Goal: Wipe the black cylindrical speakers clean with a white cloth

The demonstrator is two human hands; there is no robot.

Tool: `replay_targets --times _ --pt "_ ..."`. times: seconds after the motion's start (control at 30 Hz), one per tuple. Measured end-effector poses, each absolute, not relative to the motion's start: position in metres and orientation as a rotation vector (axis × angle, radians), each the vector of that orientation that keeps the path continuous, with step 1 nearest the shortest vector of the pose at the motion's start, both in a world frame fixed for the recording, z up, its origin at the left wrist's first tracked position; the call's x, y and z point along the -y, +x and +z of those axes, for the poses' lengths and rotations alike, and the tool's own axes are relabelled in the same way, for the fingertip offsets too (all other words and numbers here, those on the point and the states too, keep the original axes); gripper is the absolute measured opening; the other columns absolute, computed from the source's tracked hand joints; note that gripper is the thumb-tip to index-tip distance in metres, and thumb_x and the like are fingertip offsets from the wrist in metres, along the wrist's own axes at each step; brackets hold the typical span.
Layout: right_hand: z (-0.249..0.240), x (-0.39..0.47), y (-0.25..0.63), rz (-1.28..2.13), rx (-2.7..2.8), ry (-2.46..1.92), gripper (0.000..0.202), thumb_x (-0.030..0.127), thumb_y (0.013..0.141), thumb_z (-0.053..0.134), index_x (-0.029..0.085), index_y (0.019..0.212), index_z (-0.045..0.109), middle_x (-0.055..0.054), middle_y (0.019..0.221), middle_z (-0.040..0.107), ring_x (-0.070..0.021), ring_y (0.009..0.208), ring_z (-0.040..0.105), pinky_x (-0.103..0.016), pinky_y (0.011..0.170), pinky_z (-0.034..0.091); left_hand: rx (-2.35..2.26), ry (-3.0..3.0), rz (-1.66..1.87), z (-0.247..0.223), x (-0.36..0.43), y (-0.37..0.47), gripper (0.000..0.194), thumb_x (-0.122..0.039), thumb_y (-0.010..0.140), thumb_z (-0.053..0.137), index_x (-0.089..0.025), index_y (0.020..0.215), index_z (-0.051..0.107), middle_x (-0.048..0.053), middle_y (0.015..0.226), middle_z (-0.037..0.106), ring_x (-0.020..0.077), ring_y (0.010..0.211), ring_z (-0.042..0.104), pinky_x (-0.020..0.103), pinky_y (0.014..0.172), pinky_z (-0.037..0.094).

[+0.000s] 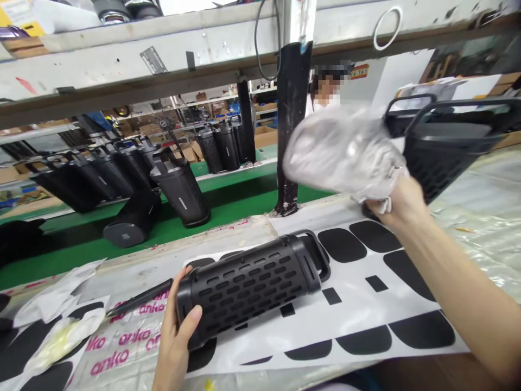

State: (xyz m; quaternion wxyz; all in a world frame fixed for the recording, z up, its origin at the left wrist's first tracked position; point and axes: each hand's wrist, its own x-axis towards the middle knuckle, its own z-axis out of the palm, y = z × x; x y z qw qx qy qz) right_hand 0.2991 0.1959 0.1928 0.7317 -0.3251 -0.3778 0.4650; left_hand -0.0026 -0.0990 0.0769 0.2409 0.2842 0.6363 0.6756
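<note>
A black housing with a slotted grille and a loop handle [252, 288] lies tilted on its side over the bench. Its left end is gripped by my left hand [179, 326], thumb on the near face, with the handle pointing right. Raised at the right is my right hand [401, 198], closed on a crumpled whitish cloth or film [345, 155]. Motion blurs that bundle, and it hides most of the fingers. Beneath the housing lies a white sheet [350, 304] with black rounded shapes and small black squares.
Several similar black housings [181, 190] stand on a green belt [228, 203] behind the bench. Two more handled units [443, 146] are at the right. A black post [287, 130] rises mid-bench. A pointed dark tool [140, 298] and yellow-stained cloth [61, 342] lie left. A person [323, 100] is beyond.
</note>
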Motion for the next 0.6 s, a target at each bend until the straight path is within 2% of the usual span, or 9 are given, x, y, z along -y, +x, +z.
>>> replay_targets --times 0.07,0.13,0.17,0.23,0.27,0.43,0.5,0.6 --pt "0.219 -0.198 0.308 0.707 0.937 -0.735 0.01 0.014 0.092 0.053 0.015 0.085 0.061 0.001 0.083 0.061 -0.0082 0.076 0.056 -0.02 0.069 0.046 -1.74 0.758 1.886 0.077 0.099 0.0 0.073 -0.049 0.073 0.075 -0.033 0.14 0.05 0.003 0.149 0.05 0.0345 0.14 0.041 0.051 0.123 0.02" --pt "0.243 -0.197 0.317 0.266 1.293 -0.856 0.016 0.02 0.094 0.053 0.013 0.103 0.064 -0.004 0.106 0.065 -0.0107 0.102 0.057 -0.028 0.092 0.041 -1.742 0.769 1.89 0.079 0.101 0.005 0.07 -0.048 0.074 0.074 -0.033 0.138 0.051 0.003 0.15 0.048 0.0347 0.142 0.039 0.052 0.123 0.017" --pt "0.254 -0.195 0.321 0.029 1.511 -0.948 0.022 0.022 0.094 0.052 0.011 0.11 0.064 -0.008 0.118 0.064 -0.0137 0.112 0.055 -0.033 0.096 0.038 -1.743 0.782 1.888 0.079 0.102 0.007 0.068 -0.048 0.074 0.074 -0.034 0.138 0.052 0.002 0.151 0.047 0.0352 0.142 0.038 0.053 0.123 0.016" --pt "0.265 -0.195 0.322 -0.349 1.855 -1.133 0.03 0.025 0.094 0.049 0.007 0.116 0.06 -0.015 0.131 0.058 -0.0192 0.119 0.054 -0.039 0.092 0.036 -1.739 0.812 1.889 0.081 0.104 0.01 0.065 -0.047 0.074 0.074 -0.036 0.135 0.053 0.001 0.152 0.046 0.0365 0.144 0.035 0.056 0.123 0.014" --pt "0.266 -0.197 0.319 -0.431 1.963 -1.193 0.031 0.025 0.093 0.05 0.005 0.115 0.059 -0.017 0.134 0.056 -0.0204 0.118 0.055 -0.038 0.088 0.036 -1.741 0.828 1.892 0.082 0.105 0.011 0.065 -0.047 0.074 0.075 -0.036 0.134 0.054 0.001 0.152 0.045 0.0371 0.144 0.034 0.057 0.122 0.014" --pt "0.241 -0.226 0.292 -0.498 2.299 -1.17 0.027 0.021 0.09 0.06 0.002 0.109 0.059 -0.019 0.13 0.059 -0.0191 0.107 0.056 -0.028 0.075 0.037 -1.778 0.9 1.903 0.081 0.106 0.011 0.063 -0.048 0.073 0.075 -0.034 0.13 0.056 0.002 0.151 0.046 0.0371 0.143 0.034 0.058 0.122 0.013" --pt "0.235 -0.234 0.285 -0.484 2.317 -1.159 0.028 0.025 0.094 0.056 0.004 0.111 0.06 -0.017 0.128 0.061 -0.0211 0.108 0.055 -0.032 0.08 0.039 -1.781 0.905 1.901 0.08 0.106 0.011 0.063 -0.048 0.073 0.075 -0.033 0.131 0.055 0.003 0.151 0.046 0.0371 0.143 0.033 0.058 0.122 0.012" --pt "0.237 -0.222 0.284 -0.53 2.277 -1.126 0.035 0.034 0.097 0.053 0.006 0.118 0.061 -0.017 0.137 0.056 -0.0309 0.122 0.046 -0.048 0.095 0.036 -1.797 0.888 1.887 0.08 0.106 0.01 0.066 -0.049 0.072 0.075 -0.032 0.132 0.055 0.003 0.151 0.046 0.0376 0.144 0.032 0.057 0.123 0.012"
